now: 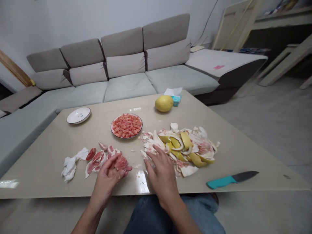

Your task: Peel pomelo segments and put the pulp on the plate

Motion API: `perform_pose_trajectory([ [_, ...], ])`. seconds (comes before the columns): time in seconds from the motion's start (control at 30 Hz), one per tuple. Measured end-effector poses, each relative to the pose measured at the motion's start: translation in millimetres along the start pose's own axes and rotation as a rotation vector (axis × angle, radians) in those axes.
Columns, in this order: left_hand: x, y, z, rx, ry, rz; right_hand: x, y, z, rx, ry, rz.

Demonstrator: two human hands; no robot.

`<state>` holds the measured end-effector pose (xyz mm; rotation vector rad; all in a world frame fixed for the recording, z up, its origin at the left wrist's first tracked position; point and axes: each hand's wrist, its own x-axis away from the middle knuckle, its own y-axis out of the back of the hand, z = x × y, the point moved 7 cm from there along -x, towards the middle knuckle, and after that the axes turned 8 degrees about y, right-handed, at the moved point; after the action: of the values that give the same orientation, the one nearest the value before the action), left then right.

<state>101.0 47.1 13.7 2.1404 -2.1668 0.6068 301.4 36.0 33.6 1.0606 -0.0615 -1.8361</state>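
My left hand (pixel 110 174) is closed around a piece of pink pomelo flesh (pixel 121 163), held just above the table. Behind and left of it lie several unpeeled red pomelo segments (pixel 98 157). My right hand (pixel 161 172) is open with its fingers spread and nothing visible in it, at the near left edge of a heap of yellow pomelo rind and white pith (pixel 186 143). Beyond both hands, a dark-rimmed plate is full of small pink pomelo pieces (pixel 127 125).
A knife with a turquoise handle (pixel 221 182) lies near the right front edge. Crumpled tissue (pixel 70 167) is at the left. Farther back are a white plate (pixel 76 115), a whole yellow pomelo (pixel 164 103) and a tissue pack (pixel 176 100). A sofa (pixel 126 86) stands behind the table.
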Motion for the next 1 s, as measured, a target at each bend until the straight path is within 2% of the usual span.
perform_pose_trajectory([
  [0.2,-1.8,-6.5,4.8,-0.012,-0.007,0.113,3.5,-9.4,29.4,-0.352,-0.002,0.085],
  [0.3,-1.7,-10.1,4.8,0.011,-0.028,0.127,5.2,-10.7,38.8,-0.361,0.036,0.094],
  [0.5,-1.5,-19.4,8.5,0.028,0.003,0.175,5.7,-9.4,39.8,-0.301,0.046,0.079],
  [0.67,-5.8,-15.6,5.5,0.024,-0.039,0.154,1.6,-5.8,47.2,-0.434,0.057,0.09],
  [0.8,-9.7,-7.0,6.8,0.017,-0.007,0.137,-3.2,0.7,41.8,-0.506,-0.003,0.074],
  [1.0,-7.8,-1.9,10.3,0.03,0.112,0.174,-6.7,10.4,15.5,-0.45,-0.159,-0.026],
])
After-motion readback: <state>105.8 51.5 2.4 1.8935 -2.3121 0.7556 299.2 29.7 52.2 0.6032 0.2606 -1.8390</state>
